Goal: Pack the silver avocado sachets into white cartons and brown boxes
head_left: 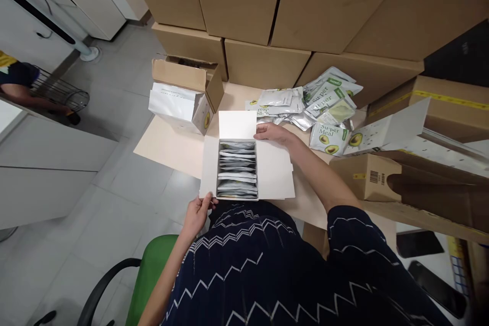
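Sachets [237,170] stand packed in a row inside an open white carton [237,125], which lies between the two hands at the near edge of the surface [168,142], its long axis running almost straight ahead. The left hand [196,216] is at the near left corner, thumb and fingers pinching the side flap [209,168]. The right hand [274,133] lies diagonally opposite, fingers bent at the far right corner; whether they grip cannot be told. Loose Su-per Meal pouches [319,106] lie beyond it.
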`<state>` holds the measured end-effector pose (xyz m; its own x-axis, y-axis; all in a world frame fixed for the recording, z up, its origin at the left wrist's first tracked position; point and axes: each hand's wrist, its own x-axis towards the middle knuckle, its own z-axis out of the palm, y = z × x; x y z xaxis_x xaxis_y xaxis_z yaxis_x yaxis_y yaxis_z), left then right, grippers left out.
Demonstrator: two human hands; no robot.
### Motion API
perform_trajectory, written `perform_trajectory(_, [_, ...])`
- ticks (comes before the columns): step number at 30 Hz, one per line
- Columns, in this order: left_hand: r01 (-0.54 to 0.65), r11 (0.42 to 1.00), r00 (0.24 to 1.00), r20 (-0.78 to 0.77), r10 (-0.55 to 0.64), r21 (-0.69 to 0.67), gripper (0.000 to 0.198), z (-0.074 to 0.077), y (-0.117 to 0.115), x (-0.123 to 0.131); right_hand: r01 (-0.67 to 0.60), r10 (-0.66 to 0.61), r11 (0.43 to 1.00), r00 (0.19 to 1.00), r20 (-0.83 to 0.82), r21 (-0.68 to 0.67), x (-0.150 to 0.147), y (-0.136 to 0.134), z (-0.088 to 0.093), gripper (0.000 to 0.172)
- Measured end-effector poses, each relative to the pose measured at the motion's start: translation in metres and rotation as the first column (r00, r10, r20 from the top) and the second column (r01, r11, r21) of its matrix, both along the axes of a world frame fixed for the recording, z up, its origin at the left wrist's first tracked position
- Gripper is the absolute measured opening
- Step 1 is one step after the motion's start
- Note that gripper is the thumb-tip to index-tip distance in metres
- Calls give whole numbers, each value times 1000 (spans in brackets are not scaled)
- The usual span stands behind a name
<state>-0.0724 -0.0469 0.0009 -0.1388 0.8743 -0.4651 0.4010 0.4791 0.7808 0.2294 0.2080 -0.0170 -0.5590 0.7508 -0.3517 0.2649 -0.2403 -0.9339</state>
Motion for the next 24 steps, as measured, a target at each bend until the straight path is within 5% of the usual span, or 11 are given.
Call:
perform_trajectory(3, [-54, 995, 995, -85, 61, 80, 64, -5, 24, -7, 107, -107, 994, 994, -15, 33, 1, -3, -5, 39])
perform_trajectory(7, [-140, 980, 961, -219, 169, 141, 59, -12, 48, -15, 130, -172, 948, 977, 123, 291, -3, -8, 0, 35])
perform_trajectory(11, [-161, 981, 967, -184, 179, 108, 61, -17, 54, -15, -167, -109, 796, 906, 410, 581, -11, -22, 18, 38])
perform_trajectory(15, [-235, 968, 970, -37, 238, 87, 59, -23, 52, -14, -501, -23, 630, 751, 660, 593, -18, -43, 30, 56])
perform_trajectory(19, [-274, 954, 961, -9, 277, 122, 60, -29, 47, -15, -562, 4, 639, 686, 728, 526, -21, -52, 31, 45])
perform_trajectory(24, [-54, 994, 998, 31, 51, 91, 65, -31, 33, -20, -508, -3, 712, 688, 726, 485, -26, -48, 30, 52])
